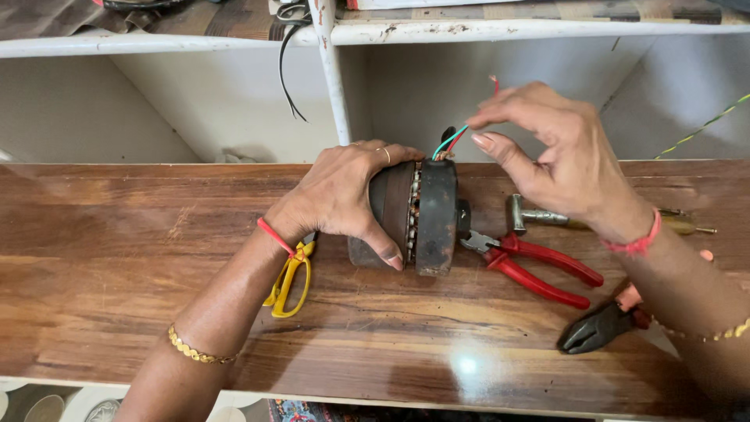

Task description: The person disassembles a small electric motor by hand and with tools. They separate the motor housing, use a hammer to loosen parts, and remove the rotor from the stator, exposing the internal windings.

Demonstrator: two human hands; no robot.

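Observation:
A dark, round electric motor point(433, 215) lies on its side on the wooden workbench point(117, 266), copper windings showing in a gap around its middle. My left hand point(344, 191) grips its left half from above, thumb at the front. Thin green, red and white wires point(453, 141) rise from the motor's top. My right hand point(555, 148) pinches those wires between thumb and fingers just above the motor.
Red-handled pliers point(539, 270) lie right of the motor, with a small hammer point(539, 217) behind them and a dark-jawed cutter point(598, 328) nearer me. Yellow-handled scissors point(291, 281) lie under my left wrist. White shelving point(336, 86) stands behind the bench.

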